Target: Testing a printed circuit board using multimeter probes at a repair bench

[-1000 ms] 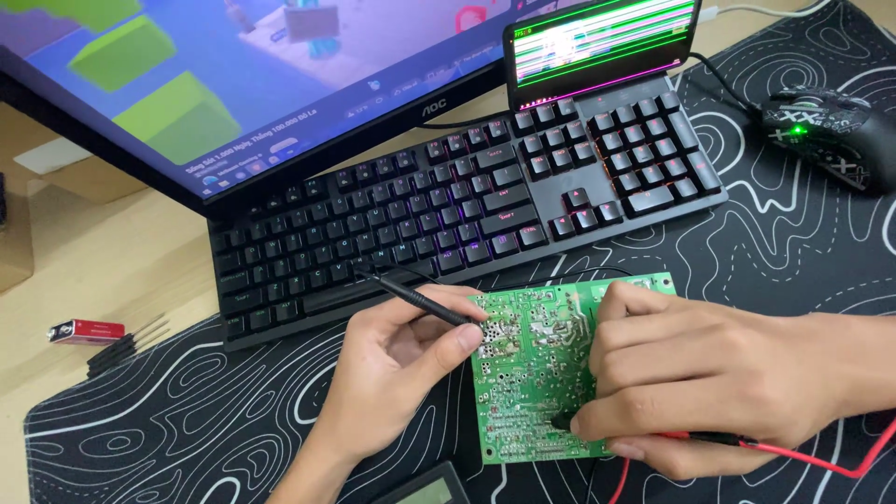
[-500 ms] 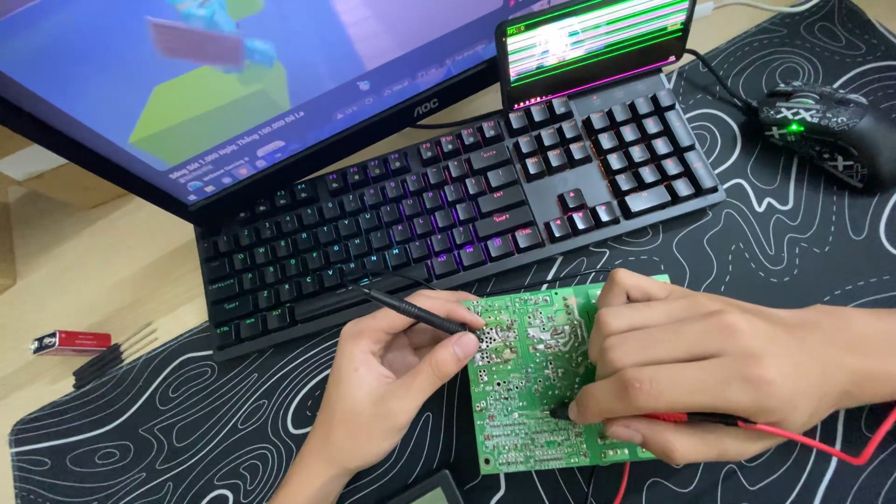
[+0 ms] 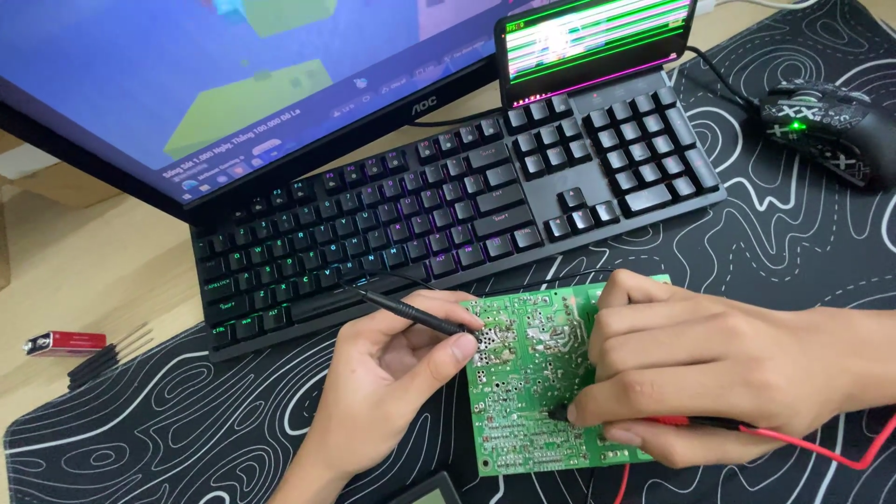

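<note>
A green circuit board point(image 3: 537, 373) lies solder side up on a black desk mat with white contour lines point(image 3: 187, 429), near the front edge of the scene and a little right of centre; its surface is crowded with silvery solder joints and fine traces, densest near its far left corner. Just beyond it sits a black keyboard point(image 3: 448, 210) with softly lit keys, and behind that a monitor point(image 3: 215, 84) showing coloured blocks, with a phone point(image 3: 597, 37) propped at the keyboard's far right edge, its screen full of bright streaks. A black mouse point(image 3: 821, 126) with a green light rests far right on the mat. At the left, on the wooden table point(image 3: 103, 271), lie a small red and silver battery point(image 3: 63, 343) and a few thin dark sticks point(image 3: 107, 359). A corner of a small screen point(image 3: 425, 492) shows at the near edge. The left hand point(image 3: 387, 383) comes in from below, fingers curled, pinching a slim black probe point(image 3: 411, 315) between thumb and forefinger like a pen, its tip meeting the board's far left corner. The right hand point(image 3: 709, 369) reaches in from the right and covers the board's right side, fingers closed down on a red probe point(image 3: 691, 423) whose tip touches the board's middle; its red lead point(image 3: 821, 448) trails off to the right.
</note>
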